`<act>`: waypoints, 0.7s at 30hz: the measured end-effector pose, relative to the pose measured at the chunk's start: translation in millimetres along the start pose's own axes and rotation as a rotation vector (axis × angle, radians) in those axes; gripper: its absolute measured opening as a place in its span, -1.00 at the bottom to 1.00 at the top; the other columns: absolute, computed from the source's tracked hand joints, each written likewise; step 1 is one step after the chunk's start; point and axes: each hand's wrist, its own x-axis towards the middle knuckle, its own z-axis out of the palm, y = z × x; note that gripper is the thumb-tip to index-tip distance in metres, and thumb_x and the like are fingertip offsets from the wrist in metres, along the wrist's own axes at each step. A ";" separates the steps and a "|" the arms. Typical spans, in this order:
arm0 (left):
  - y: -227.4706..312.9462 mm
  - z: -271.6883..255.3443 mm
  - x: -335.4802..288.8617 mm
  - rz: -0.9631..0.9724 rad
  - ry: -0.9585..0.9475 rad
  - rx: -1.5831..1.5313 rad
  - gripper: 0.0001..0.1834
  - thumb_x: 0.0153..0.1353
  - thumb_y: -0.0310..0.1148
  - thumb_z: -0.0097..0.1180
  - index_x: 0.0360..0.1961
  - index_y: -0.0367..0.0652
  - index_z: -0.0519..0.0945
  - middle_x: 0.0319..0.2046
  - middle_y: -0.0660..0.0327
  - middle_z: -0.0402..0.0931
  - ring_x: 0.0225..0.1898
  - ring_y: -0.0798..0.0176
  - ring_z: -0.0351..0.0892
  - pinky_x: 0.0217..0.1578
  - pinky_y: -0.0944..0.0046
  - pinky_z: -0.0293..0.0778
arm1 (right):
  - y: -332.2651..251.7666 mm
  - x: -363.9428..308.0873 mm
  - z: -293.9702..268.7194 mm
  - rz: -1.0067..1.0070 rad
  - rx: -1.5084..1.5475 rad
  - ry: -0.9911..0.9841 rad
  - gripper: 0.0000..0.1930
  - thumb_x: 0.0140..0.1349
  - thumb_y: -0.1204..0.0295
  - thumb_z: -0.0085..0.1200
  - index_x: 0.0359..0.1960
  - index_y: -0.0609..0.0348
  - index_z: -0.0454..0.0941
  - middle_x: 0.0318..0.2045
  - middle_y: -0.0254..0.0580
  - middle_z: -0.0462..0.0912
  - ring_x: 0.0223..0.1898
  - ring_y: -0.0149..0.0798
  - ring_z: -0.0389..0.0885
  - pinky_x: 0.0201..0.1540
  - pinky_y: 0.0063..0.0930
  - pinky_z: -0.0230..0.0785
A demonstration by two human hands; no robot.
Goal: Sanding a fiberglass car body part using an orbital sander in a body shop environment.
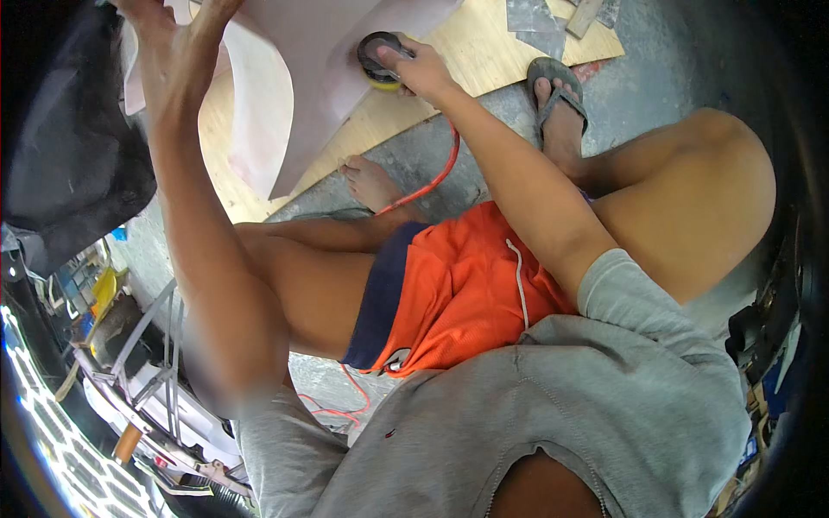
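My right hand (423,69) is closed around a round black disc sander (377,53) with a yellow edge. The sander rests against a pale grey, smooth, curved panel (315,60). From beneath my right wrist a red hose (445,168) curves down past my foot. My left hand (173,22) reaches to the top edge at the panel's left side. Its fingers run out of the picture, so their hold on anything is hidden.
Under the panel lies a plywood sheet (492,52) on the grey concrete floor. Worn sandpaper sheets (528,17) and a small wooden block (585,15) lie at its far right. Black sheeting (73,164) stands to the left, with a metal frame (147,345) nearer. My feet flank the plywood's near edge.
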 end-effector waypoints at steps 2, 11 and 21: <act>-9.6 5.2 -6.7 -0.190 0.099 0.112 0.44 -0.16 0.43 0.41 0.46 -0.44 0.03 0.33 -0.36 0.24 0.38 -0.33 0.26 0.37 -0.18 0.26 | 0.1 -1.8 8.6 -0.039 -0.026 -0.021 -0.33 0.30 0.02 0.22 0.40 -0.03 0.43 -0.32 -0.10 0.74 -0.59 -0.34 0.63 -0.46 -0.43 0.54; -75.2 -4.3 -13.2 0.061 -0.190 -0.140 0.18 -0.02 0.40 0.36 0.32 -0.40 0.29 0.21 -0.32 0.38 0.27 -0.16 0.48 0.35 0.00 0.28 | -5.0 -6.4 31.7 -0.019 -0.187 -0.136 -0.30 0.33 -0.01 0.22 0.41 0.07 0.41 -0.43 -0.22 0.69 -0.67 -0.40 0.53 -0.56 -0.50 0.41; -28.3 -16.0 -17.3 -0.111 -0.334 -0.359 0.41 -0.20 0.46 0.41 0.40 -0.47 0.15 0.26 -0.28 0.33 0.31 -0.26 0.35 0.30 -0.15 0.34 | 3.1 -1.0 54.0 -0.002 -0.229 -0.161 -0.33 0.28 -0.06 0.24 0.34 -0.02 0.50 -0.47 -0.21 0.69 -0.64 -0.37 0.57 -0.56 -0.46 0.43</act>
